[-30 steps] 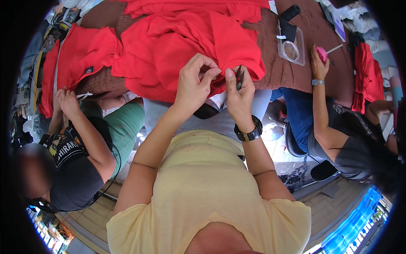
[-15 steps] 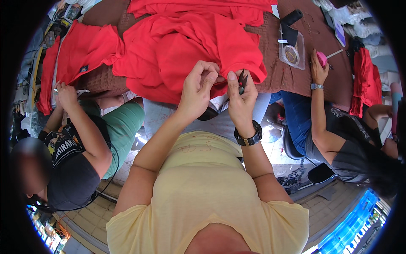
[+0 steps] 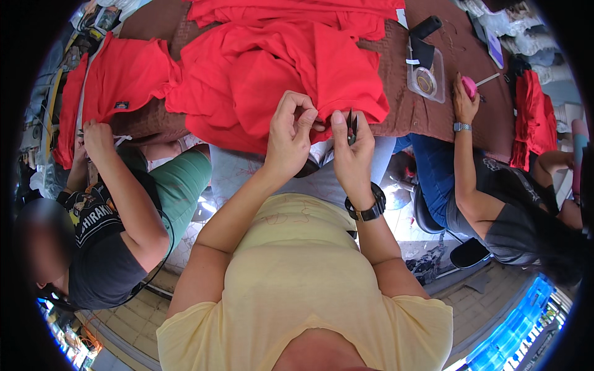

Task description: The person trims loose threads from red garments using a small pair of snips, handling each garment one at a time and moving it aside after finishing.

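Note:
A heap of red cloth garments [image 3: 278, 62] lies in front of me, its near edge hanging over the table's front. My right hand [image 3: 354, 154] is closed around small thread snips [image 3: 352, 127], their dark blades pointing up between thumb and fingers. Its thumb and fingertips are at the hem of the red garment. Beside it, my left hand [image 3: 289, 133] is bent into a pinch against the same cloth. What sits between its fingertips is too small to make out.
A brown cloth covers the table [image 3: 461, 114]. To the right stand a clear plastic box [image 3: 438, 86] with a tape roll and a black roll [image 3: 427, 26]. One person works on red cloth at the left; another's hand [image 3: 465, 102] holds a pink object at the right.
My right hand has shifted slightly down and turned, and the snips now stand more upright. My left hand stays nearly in place. The person at the left has moved their hands a little.

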`<state>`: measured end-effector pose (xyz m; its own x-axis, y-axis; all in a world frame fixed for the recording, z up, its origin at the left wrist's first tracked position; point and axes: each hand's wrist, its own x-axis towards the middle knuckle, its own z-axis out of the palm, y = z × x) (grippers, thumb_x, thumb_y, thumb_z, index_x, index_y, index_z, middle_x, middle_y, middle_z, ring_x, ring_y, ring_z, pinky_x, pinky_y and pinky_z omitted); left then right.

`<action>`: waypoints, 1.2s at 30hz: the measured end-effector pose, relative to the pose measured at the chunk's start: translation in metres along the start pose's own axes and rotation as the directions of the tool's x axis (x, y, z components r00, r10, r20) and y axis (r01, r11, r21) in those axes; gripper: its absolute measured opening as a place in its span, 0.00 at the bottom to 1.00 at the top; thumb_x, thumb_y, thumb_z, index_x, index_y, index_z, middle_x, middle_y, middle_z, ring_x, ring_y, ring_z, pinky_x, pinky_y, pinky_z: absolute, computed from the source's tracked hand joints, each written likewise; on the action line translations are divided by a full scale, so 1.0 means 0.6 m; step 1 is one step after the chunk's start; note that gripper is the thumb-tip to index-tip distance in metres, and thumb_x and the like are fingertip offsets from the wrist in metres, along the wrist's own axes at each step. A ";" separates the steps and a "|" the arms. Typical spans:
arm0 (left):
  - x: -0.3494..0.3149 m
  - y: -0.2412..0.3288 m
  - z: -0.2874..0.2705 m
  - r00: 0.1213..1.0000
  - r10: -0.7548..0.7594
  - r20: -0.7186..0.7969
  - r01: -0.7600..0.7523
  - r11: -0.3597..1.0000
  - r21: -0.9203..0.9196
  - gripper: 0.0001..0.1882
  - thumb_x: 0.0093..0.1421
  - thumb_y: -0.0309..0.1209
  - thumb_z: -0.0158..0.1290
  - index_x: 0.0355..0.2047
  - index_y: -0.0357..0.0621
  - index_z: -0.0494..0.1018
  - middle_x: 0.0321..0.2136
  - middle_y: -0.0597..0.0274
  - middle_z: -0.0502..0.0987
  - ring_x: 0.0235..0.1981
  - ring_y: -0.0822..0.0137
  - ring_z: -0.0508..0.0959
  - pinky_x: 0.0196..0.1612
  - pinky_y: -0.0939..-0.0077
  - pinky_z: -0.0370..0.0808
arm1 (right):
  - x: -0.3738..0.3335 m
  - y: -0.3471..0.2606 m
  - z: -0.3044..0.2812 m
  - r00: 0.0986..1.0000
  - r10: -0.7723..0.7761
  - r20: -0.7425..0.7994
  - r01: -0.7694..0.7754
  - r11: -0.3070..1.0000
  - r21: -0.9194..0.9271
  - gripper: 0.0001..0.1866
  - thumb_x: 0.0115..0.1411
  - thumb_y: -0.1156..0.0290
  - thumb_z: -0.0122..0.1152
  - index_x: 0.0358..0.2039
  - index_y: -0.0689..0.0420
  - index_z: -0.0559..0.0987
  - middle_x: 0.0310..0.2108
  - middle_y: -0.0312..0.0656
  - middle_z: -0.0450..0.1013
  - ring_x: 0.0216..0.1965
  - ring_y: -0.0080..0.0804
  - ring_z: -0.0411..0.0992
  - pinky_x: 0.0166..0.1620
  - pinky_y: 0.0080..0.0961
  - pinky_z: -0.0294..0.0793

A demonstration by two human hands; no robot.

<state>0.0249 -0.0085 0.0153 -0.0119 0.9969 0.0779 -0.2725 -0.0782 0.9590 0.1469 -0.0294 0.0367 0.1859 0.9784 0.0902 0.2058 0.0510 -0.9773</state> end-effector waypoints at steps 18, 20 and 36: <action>-0.007 0.002 -0.014 0.994 0.061 0.090 -0.073 0.989 0.129 0.03 0.69 0.20 0.49 0.36 0.37 0.68 0.39 0.63 0.68 0.38 0.74 0.70 0.42 0.82 0.68 | -0.010 -0.023 -0.002 0.910 0.271 0.314 -0.311 0.946 0.085 0.25 0.76 0.58 0.40 0.29 0.63 0.74 0.17 0.33 0.60 0.20 0.19 0.60 0.25 0.24 0.60; -0.003 -0.007 -0.019 0.986 0.141 0.092 -0.156 0.969 0.193 0.03 0.68 0.20 0.50 0.35 0.37 0.68 0.39 0.63 0.68 0.38 0.75 0.70 0.41 0.82 0.68 | -0.006 -0.017 0.000 0.907 0.270 0.325 -0.313 0.946 0.088 0.25 0.76 0.58 0.40 0.28 0.62 0.74 0.16 0.32 0.60 0.20 0.19 0.59 0.24 0.23 0.59; 0.006 -0.009 -0.052 0.895 0.385 0.226 -0.386 0.415 0.824 0.10 0.57 0.19 0.55 0.40 0.39 0.73 0.35 0.57 0.74 0.39 0.54 0.74 0.45 0.63 0.71 | 0.074 0.001 -0.062 0.902 -0.372 0.219 0.426 0.850 -0.309 0.13 0.52 0.84 0.64 0.40 0.62 0.81 0.35 0.46 0.77 0.33 0.36 0.79 0.38 0.26 0.76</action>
<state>-0.0038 -0.0042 0.0021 0.1018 0.8598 0.5003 0.6843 -0.4256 0.5922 0.1912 0.0067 0.0474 -0.1196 0.9075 0.4025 0.5513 0.3979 -0.7333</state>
